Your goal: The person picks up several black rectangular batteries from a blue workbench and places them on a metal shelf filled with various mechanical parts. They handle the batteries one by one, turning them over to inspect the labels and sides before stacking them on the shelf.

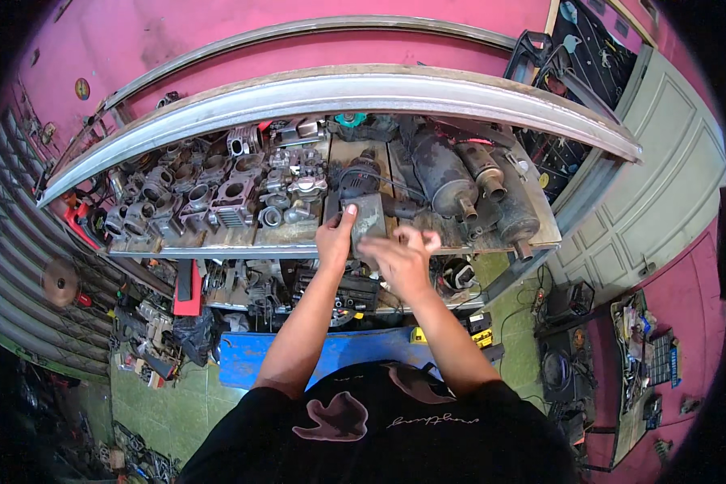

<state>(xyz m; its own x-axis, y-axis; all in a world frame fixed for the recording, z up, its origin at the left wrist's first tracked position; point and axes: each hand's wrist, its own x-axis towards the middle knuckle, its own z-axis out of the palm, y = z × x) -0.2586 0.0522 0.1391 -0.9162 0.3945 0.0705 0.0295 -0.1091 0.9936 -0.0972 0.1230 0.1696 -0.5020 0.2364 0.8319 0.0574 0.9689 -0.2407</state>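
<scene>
- Here, the left hand [334,240] holds the left edge of a grey slab [369,214], its thumb upright along the face.
- The right hand [403,260] is blurred at the slab's lower right, fingers partly spread; whether it grips, I cannot tell.
- The grey slab is above the front edge of the surface [343,151], which is made of worn wooden planks with a metal edge.
- Just beyond the slab lies a dark power tool [356,179].
- Left of the slab, rows of engine cylinders [235,214] crowd the planks, with pale metal parts [306,184] nearer to it.
- Right of the slab lie several rusty, sooty mufflers [444,179], some with their pipe ends toward the person.
- Beyond the slab, a pale metal beam [339,90] crosses the view in front of a stained pink wall [218,40].
- Below the slab, dark machine parts [343,290] fill a lower level; nearer the person is a scuffed blue board [258,355].
- Far left of the slab stands a ribbed metal shutter [24,218], with green floor tiles [165,419] nearer the person.
- Far right of the slab is a panelled whitish door [613,194].
</scene>
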